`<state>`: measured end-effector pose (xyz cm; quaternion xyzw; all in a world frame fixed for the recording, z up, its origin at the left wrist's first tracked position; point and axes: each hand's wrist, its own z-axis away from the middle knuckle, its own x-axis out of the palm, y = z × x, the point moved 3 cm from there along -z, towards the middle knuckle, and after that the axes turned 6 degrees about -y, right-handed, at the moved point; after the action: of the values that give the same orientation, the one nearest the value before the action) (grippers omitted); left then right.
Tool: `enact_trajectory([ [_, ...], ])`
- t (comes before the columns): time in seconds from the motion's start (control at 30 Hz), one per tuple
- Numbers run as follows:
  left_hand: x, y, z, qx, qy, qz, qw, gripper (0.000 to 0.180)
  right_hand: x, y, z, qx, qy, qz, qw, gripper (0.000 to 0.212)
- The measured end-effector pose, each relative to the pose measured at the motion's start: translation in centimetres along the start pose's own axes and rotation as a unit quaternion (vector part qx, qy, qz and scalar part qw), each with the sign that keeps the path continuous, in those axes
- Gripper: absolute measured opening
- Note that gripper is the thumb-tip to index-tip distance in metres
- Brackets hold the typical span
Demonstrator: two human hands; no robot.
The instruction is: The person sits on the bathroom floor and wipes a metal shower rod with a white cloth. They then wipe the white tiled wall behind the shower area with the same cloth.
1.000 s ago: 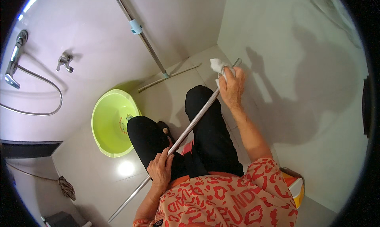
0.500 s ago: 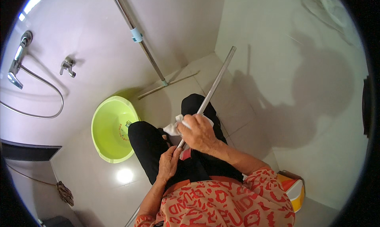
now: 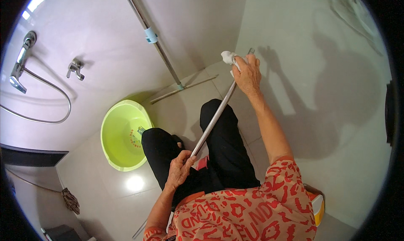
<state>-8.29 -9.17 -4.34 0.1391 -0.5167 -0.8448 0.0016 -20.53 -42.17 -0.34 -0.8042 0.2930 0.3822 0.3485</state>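
Note:
A shiny metal pole (image 3: 215, 116) slants across my knees, from my lap up toward the right wall. My left hand (image 3: 181, 169) is closed around it low down, near my lap. Close to the pole's far tip, my right hand (image 3: 247, 76) wraps a white cloth (image 3: 228, 57) around it. The cloth bunches out to the left of my fingers. A short bit of the tip shows beyond my right hand. The pole's lower end passes under my left hand and cannot be followed clearly.
A green basin (image 3: 122, 136) stands on the tiled floor by my left knee. Against the wall leans a floor squeegee (image 3: 166, 64) with a light-blue collar. A shower handset (image 3: 19, 66) and a tap (image 3: 75, 68) are on the left wall. A yellow-and-white container (image 3: 318, 207) sits behind my right side.
My right hand has slid with the cloth up the pole, from its middle to near the far tip, and my right arm is stretched out. My left hand keeps its hold.

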Motion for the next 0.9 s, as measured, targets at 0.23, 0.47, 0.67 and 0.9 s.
enact_trajectory([
  [0.23, -0.3, -0.4, 0.3, 0.043, 0.022, -0.093, 0.995, 0.025, 0.2, -3.0, 3.4, -0.036, 0.011, -0.073, 0.997, 0.035],
  [0.47, -0.3, -1.1, 0.7, 0.033, 0.016, -0.087, 0.996, 0.028, -0.4, -5.4, 7.6, -0.098, 0.003, -0.178, 0.979, 0.033],
  [0.67, -0.3, -1.2, 0.7, 0.035, 0.017, -0.073, 0.997, 0.029, -3.0, -1.6, 6.3, -0.018, 0.033, -0.252, 0.967, 0.026],
  [0.9, -0.3, -0.9, 0.4, 0.004, 0.009, -0.064, 0.998, 0.029, -6.7, 4.3, 3.7, 0.124, -0.014, -0.386, 0.914, 0.030],
])
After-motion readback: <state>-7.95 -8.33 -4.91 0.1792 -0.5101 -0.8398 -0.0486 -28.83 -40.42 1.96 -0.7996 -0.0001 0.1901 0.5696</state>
